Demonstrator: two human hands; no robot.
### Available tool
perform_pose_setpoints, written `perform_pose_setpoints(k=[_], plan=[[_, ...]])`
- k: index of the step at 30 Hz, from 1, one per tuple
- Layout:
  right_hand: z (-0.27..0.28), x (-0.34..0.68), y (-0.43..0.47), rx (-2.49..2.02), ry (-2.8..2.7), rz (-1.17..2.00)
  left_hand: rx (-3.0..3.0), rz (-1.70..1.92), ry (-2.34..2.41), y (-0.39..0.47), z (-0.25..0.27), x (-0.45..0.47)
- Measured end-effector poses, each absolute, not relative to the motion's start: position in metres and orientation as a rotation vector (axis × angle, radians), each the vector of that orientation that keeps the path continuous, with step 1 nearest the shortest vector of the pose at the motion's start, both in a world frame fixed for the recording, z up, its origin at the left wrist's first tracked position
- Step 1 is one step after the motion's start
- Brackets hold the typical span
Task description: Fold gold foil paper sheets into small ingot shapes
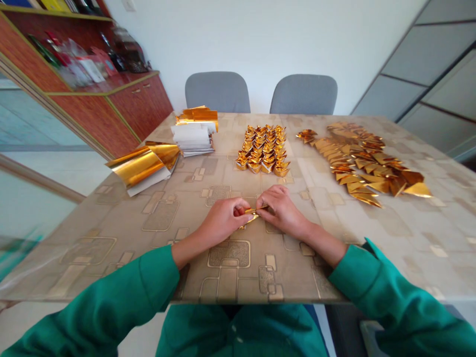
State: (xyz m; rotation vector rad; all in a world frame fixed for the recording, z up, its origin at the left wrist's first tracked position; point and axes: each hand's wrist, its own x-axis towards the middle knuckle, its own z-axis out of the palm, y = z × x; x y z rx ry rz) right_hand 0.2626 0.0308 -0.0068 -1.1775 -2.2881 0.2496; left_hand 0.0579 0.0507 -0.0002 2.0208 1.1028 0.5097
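Between my two hands, just above the table's front half, is a small piece of gold foil paper (253,214), mostly covered by my fingers. My left hand (228,218) pinches its left side between thumb and fingers. On the right side my right hand (279,210) grips it with thumb and fingertips. Straight ahead stand several folded gold paper ingots (263,148), packed together in rows. To the right lies a curved spread of flat folded gold paper pieces (368,168), overlapping one another.
Gold foil sheets (143,163) lie at the left, beside a stack of white-backed sheets (191,139) with gold ones on top. A patterned cloth covers the table (159,267). Two grey chairs (217,91) stand behind it, and a wooden cabinet (122,109) at the left.
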Motion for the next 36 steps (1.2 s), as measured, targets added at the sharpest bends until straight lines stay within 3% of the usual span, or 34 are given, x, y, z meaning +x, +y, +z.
perform_pose_setpoints(k=[12, 20, 29, 32, 36], plan=[[-0.009, 0.263, 0.030, -1.084, -2.299, 0.295, 2.344, 0.539, 1.119, 0.046, 0.002, 0.056], [-0.001, 0.265, 0.023, -0.997, -2.342, 0.193, 2.385, 0.302, 1.132, 0.049, 0.011, 0.043], [0.002, 0.264, 0.022, -1.034, -2.343, 0.175, 2.024, 0.463, 1.068, 0.045, 0.009, 0.052], [0.002, 0.267, 0.024, -1.047, -2.259, 0.326, 2.030, 0.560, 1.064, 0.043, 0.009, 0.053], [-0.003, 0.274, 0.029, -1.057, -1.900, 0.826, 1.966, 0.648, 1.035, 0.042, 0.011, 0.053]])
